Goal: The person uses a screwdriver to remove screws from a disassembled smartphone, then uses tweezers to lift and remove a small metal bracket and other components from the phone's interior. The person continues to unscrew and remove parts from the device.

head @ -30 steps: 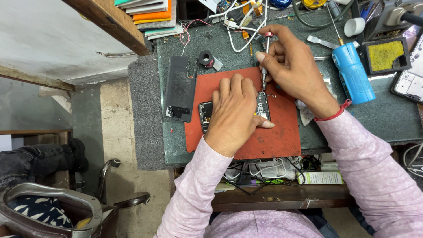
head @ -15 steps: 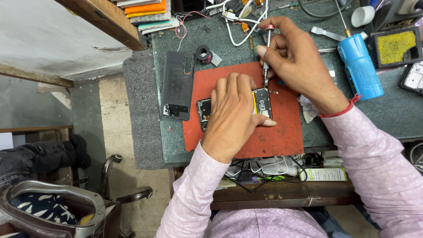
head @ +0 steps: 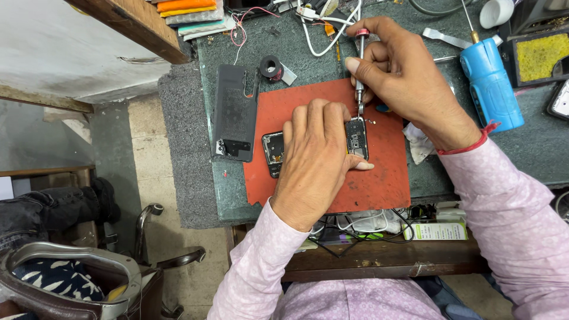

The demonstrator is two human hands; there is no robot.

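Pressing flat, the left hand [head: 317,160] covers the middle of one opened phone [head: 357,137] on the red mat [head: 367,189], fingers spread and closed on nothing, palm holding the phone down. Since half a second ago, little has changed: both hands keep their places, and the view has shifted slightly. Right hand [head: 409,77]: fingers pinched shut round one slim metal screwdriver [head: 359,71], upright, red cap on top, tip at the phone's upper right end. One dark back cover [head: 235,112] lies just left of the mat, matte, rectangular. One black tape roll [head: 271,66] sits above the mat's upper left corner. One blue plastic cylinder [head: 491,83] lies right of the mat, near a yellow sponge [head: 539,56]. Mat rubbery and square-cornered; desk [head: 533,148] grey-green and speckled.
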